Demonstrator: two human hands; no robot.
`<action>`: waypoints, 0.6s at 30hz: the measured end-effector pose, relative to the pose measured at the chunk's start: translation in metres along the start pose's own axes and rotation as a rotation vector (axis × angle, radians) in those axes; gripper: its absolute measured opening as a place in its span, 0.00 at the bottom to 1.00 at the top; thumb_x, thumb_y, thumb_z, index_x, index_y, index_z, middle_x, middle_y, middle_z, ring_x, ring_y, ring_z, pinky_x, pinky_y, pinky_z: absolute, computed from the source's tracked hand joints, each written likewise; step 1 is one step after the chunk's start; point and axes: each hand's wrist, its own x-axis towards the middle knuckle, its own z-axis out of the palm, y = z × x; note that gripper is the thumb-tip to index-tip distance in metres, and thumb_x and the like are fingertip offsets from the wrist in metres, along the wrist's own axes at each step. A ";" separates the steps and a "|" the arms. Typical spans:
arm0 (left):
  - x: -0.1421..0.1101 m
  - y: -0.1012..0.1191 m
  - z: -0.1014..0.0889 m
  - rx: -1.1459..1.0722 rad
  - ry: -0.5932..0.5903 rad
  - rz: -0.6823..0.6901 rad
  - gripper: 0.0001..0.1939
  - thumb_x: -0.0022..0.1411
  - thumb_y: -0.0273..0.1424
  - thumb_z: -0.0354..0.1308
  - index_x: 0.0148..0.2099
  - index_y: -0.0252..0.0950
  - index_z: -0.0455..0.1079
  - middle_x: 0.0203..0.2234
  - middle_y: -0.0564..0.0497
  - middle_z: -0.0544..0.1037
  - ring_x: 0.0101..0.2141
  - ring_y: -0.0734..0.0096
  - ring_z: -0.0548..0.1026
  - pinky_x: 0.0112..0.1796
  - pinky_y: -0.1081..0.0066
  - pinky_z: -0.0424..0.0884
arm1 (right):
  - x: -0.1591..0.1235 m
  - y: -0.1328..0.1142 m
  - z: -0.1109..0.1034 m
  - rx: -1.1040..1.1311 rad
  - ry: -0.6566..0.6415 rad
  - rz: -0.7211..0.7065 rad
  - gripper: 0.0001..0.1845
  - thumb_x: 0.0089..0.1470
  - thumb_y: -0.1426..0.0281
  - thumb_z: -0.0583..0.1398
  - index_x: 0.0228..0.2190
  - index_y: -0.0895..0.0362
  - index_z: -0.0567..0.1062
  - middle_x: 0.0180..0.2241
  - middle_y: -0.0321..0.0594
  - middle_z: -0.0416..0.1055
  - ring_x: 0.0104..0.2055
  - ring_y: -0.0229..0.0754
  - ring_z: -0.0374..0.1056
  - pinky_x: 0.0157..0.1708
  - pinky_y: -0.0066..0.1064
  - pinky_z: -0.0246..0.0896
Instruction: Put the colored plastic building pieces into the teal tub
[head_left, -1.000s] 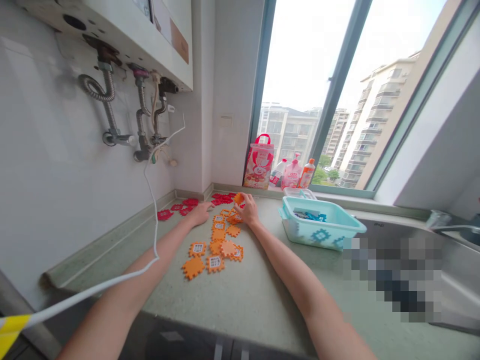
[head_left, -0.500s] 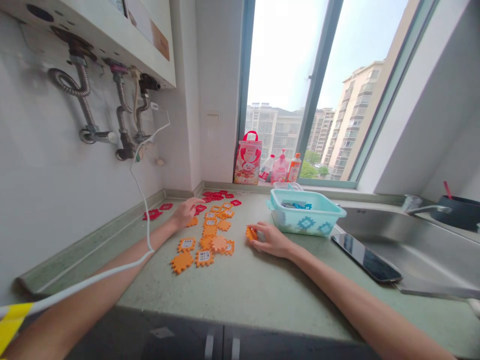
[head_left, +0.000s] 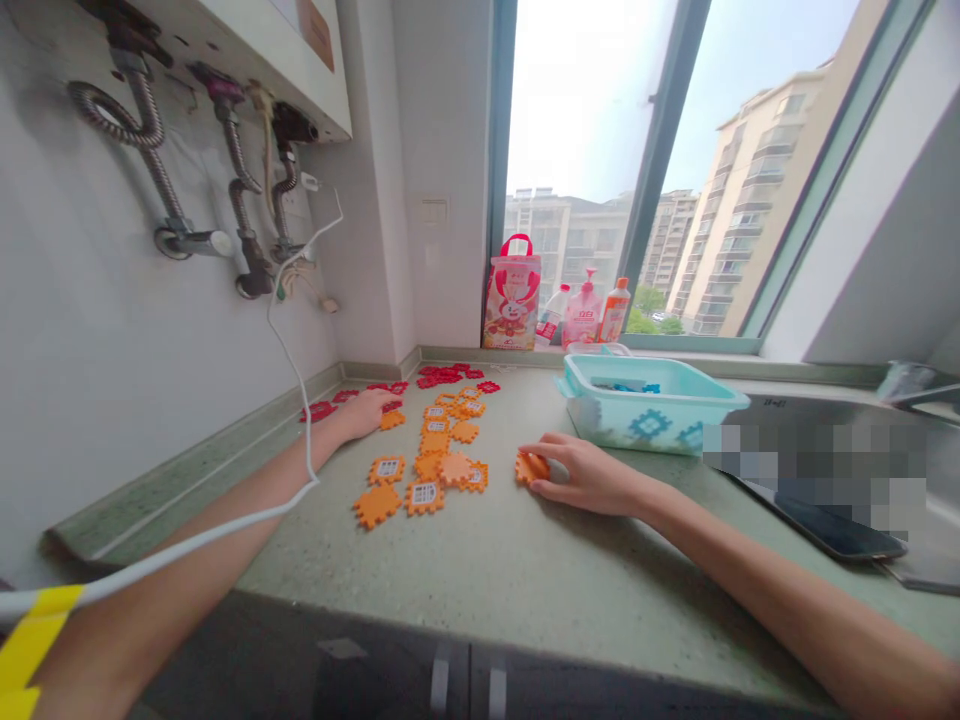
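Note:
My right hand (head_left: 581, 473) rests on the green counter (head_left: 487, 560) with its fingers closed on an orange puzzle tile (head_left: 529, 467), just in front of the teal tub (head_left: 649, 402). My left hand (head_left: 365, 410) lies far out to the left, fingers curled over a tile I cannot name, beside an orange tile (head_left: 391, 420) and the red tiles (head_left: 448, 376). Between the hands lies a scatter of several orange tiles (head_left: 424, 470), some with white printed faces.
A red-and-white bag (head_left: 514, 303) and bottles (head_left: 585, 315) stand on the window sill. A black phone (head_left: 840, 528) lies right of the tub, near the steel sink (head_left: 862, 420). A white cable (head_left: 296, 370) hangs from the wall pipes (head_left: 161, 150) across my left arm.
My right hand has come back from the far tile pile toward me with an orange tile and set down on the counter by the tub. My left hand stayed by the red tiles.

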 end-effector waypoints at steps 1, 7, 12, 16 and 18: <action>-0.001 -0.002 -0.002 0.016 0.020 0.017 0.22 0.62 0.31 0.55 0.57 0.42 0.79 0.60 0.47 0.78 0.61 0.57 0.73 0.64 0.60 0.66 | -0.004 0.000 -0.003 0.010 -0.001 -0.002 0.24 0.63 0.59 0.65 0.59 0.49 0.78 0.44 0.46 0.76 0.42 0.50 0.75 0.47 0.42 0.72; 0.003 -0.002 -0.001 0.028 -0.028 0.134 0.21 0.61 0.23 0.50 0.50 0.41 0.80 0.51 0.47 0.80 0.55 0.62 0.76 0.61 0.66 0.68 | -0.011 0.003 -0.012 0.000 -0.017 0.023 0.23 0.63 0.58 0.66 0.58 0.48 0.79 0.42 0.44 0.76 0.40 0.50 0.75 0.43 0.41 0.72; 0.007 0.003 0.010 0.077 -0.013 0.089 0.23 0.66 0.27 0.47 0.56 0.39 0.78 0.53 0.43 0.78 0.55 0.59 0.76 0.62 0.62 0.67 | -0.011 -0.002 -0.010 -0.016 -0.028 0.018 0.23 0.63 0.59 0.67 0.58 0.48 0.79 0.43 0.44 0.76 0.42 0.51 0.74 0.44 0.41 0.71; 0.002 0.008 0.010 0.163 -0.036 0.042 0.25 0.72 0.34 0.43 0.61 0.38 0.75 0.55 0.41 0.77 0.55 0.56 0.76 0.61 0.59 0.68 | -0.011 -0.002 -0.011 -0.032 -0.037 0.031 0.24 0.63 0.59 0.66 0.59 0.49 0.78 0.43 0.44 0.76 0.43 0.52 0.74 0.45 0.42 0.71; 0.000 0.012 0.008 0.202 -0.046 0.010 0.25 0.73 0.39 0.43 0.60 0.39 0.75 0.57 0.41 0.77 0.56 0.53 0.75 0.59 0.57 0.69 | -0.011 0.000 -0.011 -0.024 -0.036 0.037 0.23 0.64 0.59 0.66 0.58 0.49 0.77 0.46 0.44 0.77 0.46 0.53 0.75 0.48 0.42 0.70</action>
